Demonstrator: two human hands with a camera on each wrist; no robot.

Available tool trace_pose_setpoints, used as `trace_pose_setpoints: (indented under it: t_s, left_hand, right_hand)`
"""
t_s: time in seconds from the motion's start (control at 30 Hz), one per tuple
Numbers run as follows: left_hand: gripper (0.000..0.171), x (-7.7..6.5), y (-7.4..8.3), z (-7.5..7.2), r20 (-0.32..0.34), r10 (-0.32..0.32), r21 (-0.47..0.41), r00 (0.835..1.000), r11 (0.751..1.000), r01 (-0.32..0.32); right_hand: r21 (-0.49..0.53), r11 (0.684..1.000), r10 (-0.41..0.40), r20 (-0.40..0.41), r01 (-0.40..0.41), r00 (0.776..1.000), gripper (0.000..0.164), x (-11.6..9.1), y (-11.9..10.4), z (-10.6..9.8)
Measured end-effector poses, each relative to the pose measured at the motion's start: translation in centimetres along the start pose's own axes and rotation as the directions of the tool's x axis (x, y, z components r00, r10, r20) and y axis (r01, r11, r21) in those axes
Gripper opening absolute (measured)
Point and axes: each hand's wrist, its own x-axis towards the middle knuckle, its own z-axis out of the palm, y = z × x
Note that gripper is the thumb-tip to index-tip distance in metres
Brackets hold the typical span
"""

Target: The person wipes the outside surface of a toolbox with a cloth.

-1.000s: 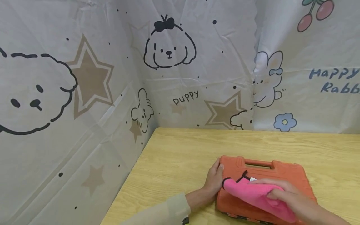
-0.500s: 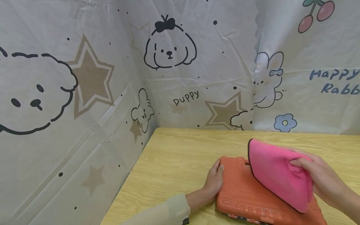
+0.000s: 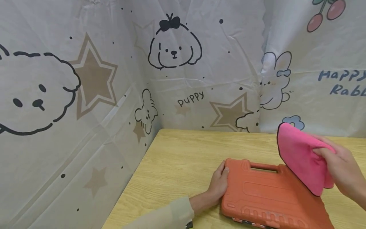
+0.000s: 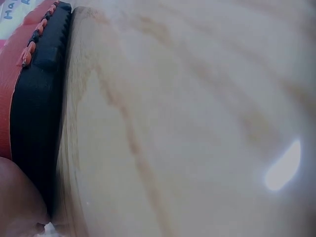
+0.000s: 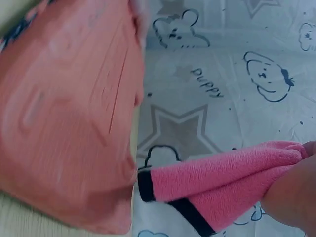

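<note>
An orange plastic carrying case (image 3: 266, 194) with a moulded handle lies flat on the table. My left hand (image 3: 216, 184) holds its left edge, thumb along the top rim. In the left wrist view the case's dark lower side (image 4: 37, 108) shows, with part of that hand against it. Up at the right, my right hand (image 3: 343, 163) pinches a folded pink cloth (image 3: 300, 152) with black edging. The cloth hangs tilted, its lower edge overlapping the case's right side in the head view. The right wrist view shows the cloth's black-trimmed end (image 5: 197, 192) beside the case.
The case rests on a light wood-grain table (image 3: 171, 159). Pale hanging sheets (image 3: 120, 63) printed with puppies, stars and a rabbit stand behind it and on the left.
My right hand has lifted the pink cloth off the case's top and carried it up and to the right, uncovering the lid. The left hand keeps its place on the case's edge.
</note>
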Motion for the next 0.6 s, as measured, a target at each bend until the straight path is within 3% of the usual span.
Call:
trace_pose_setpoints:
  t_s: [0.07, 0.13, 0.23, 0.4, 0.6]
  left_hand:
    - [0.055, 0.0, 0.1, 0.0, 0.002, 0.006, 0.004, 1.000, 1.000, -0.006]
    - [0.055, 0.0, 0.1, 0.1, 0.003, 0.015, 0.006, 1.000, 1.000, -0.015]
    - [0.055, 0.0, 0.1, 0.1, 0.000, 0.013, 0.006, 1.000, 1.000, -0.013]
    - [0.055, -0.1, 0.1, 0.1, 0.001, 0.020, 0.016, 1.000, 1.000, -0.020]
    - [0.055, -0.1, 0.1, 0.2, 0.006, 0.018, 0.009, 1.000, 1.000, -0.018]
  right_hand:
    - [-0.167, 0.986, -0.029, -0.037, 0.023, 0.999, 0.042, 0.1, 0.2, 0.2]
    - [-0.206, 0.978, -0.039, -0.020, 0.034, 0.999, 0.043, 0.0, 0.7, 0.4]
    - [-0.227, 0.971, -0.058, 0.058, 0.070, 0.997, 0.043, -0.1, 1.8, 1.0]
    - [-0.178, 0.976, -0.096, 0.177, 0.128, 0.979, 0.039, -0.5, 3.2, 2.5]
    - [-0.179, 0.977, -0.065, 0.261, 0.114, 0.963, 0.037, -0.9, 4.0, 4.6]
